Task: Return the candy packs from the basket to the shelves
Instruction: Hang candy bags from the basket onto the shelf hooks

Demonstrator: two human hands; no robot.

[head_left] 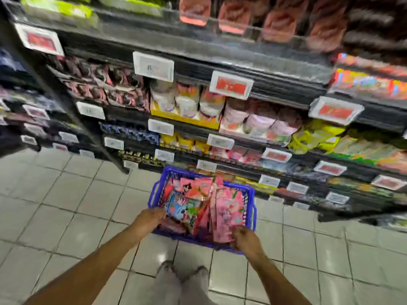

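Blue plastic basket (250,195) on the floor before the shelves (198,133) is full of candy packs (224,208); we judge nearly everything remains. Our left hand (152,217) reaches in, grip unclear; our right hand (245,238) pinches pink packs.

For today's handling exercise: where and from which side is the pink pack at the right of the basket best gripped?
Probably by its near bottom edge, from above on the person's side. The pink pack lies tilted on the heap in the basket, its near end free where the right hand already reaches. The picture is blurred, so the grip itself is unclear.
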